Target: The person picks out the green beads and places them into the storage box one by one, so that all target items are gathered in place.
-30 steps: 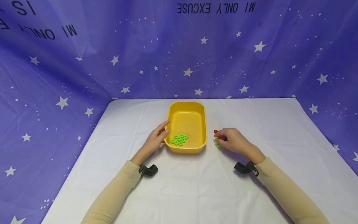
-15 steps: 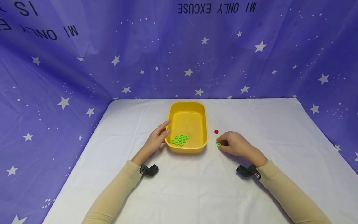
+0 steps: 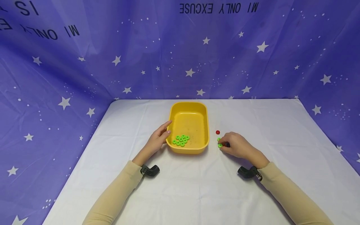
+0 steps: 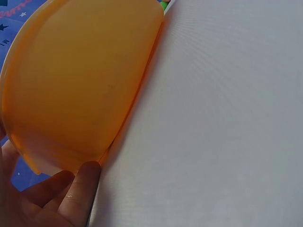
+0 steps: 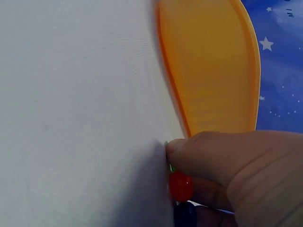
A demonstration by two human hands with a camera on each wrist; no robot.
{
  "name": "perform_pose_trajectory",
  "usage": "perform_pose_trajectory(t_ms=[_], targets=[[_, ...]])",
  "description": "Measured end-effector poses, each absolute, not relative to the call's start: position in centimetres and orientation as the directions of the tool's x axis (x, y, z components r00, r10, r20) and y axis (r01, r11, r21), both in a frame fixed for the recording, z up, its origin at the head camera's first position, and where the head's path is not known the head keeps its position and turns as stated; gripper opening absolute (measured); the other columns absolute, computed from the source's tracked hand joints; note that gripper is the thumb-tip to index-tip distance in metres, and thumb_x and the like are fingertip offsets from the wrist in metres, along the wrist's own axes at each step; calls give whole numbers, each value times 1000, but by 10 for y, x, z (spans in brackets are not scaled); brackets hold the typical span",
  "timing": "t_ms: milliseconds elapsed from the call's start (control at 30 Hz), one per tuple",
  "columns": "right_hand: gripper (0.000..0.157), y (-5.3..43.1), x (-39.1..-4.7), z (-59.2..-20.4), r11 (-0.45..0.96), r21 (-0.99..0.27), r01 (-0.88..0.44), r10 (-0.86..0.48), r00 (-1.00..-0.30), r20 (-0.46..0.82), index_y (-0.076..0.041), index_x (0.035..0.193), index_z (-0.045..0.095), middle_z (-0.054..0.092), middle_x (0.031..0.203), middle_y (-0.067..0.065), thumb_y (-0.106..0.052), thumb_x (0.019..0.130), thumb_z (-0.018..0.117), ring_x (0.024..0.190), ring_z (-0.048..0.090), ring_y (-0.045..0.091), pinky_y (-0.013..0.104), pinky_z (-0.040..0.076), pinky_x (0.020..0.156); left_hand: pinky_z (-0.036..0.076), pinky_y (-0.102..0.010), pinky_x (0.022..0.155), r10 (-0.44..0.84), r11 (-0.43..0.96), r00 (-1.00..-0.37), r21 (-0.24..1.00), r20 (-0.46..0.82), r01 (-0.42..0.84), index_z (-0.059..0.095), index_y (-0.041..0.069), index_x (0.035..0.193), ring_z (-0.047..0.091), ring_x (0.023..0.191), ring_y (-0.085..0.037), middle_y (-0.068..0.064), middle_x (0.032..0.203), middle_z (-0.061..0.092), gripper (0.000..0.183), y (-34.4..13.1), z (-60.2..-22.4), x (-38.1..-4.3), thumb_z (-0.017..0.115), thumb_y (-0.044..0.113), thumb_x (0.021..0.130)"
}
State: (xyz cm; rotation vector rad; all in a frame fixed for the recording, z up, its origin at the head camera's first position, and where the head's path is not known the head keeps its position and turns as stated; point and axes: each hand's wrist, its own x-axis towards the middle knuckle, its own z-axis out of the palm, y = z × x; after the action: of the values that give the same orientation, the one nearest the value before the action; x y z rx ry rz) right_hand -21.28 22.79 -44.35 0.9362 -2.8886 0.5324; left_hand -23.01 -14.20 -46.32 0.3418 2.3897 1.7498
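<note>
A yellow plastic bin (image 3: 194, 128) stands on the table, with several green ring-shaped beads (image 3: 181, 139) lying in its near left corner. My left hand (image 3: 156, 138) rests against the bin's left side, fingers extended at the rim; in the left wrist view the thumb (image 4: 85, 191) lies along the outer wall. To the bin's right, my right hand (image 3: 236, 144) pinches a green bead (image 3: 220, 146) between thumb and forefinger, close to the cloth. Another green bead (image 3: 218, 139) shows just beyond the fingertips, partly hidden. Farther back lies a red bead (image 3: 217, 132).
Under my right hand, the right wrist view shows a red bead (image 5: 181, 186) and a dark blue bead (image 5: 185, 214). A white cloth (image 3: 197, 187) covers the table. Purple star-printed fabric (image 3: 180, 56) hangs behind it and along both sides.
My right hand has shifted slightly toward me and right, leaving the red bead in full view, and its fingertips have come onto the nearest green bead. The left hand stays at the bin.
</note>
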Motion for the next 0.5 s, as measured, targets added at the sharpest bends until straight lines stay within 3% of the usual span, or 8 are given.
perform_pose_trajectory(t_ms=[500], targets=[[15, 224, -212, -440, 772, -310, -555, -541, -830, 138, -8, 97, 79, 70, 83, -3, -12, 82, 82, 75, 54, 10, 30, 52, 71, 62, -40, 95, 280, 289, -960, 952, 13, 97, 36, 28, 159, 54, 137, -38, -20, 161, 40, 52, -142, -462, -229, 47, 29, 109]])
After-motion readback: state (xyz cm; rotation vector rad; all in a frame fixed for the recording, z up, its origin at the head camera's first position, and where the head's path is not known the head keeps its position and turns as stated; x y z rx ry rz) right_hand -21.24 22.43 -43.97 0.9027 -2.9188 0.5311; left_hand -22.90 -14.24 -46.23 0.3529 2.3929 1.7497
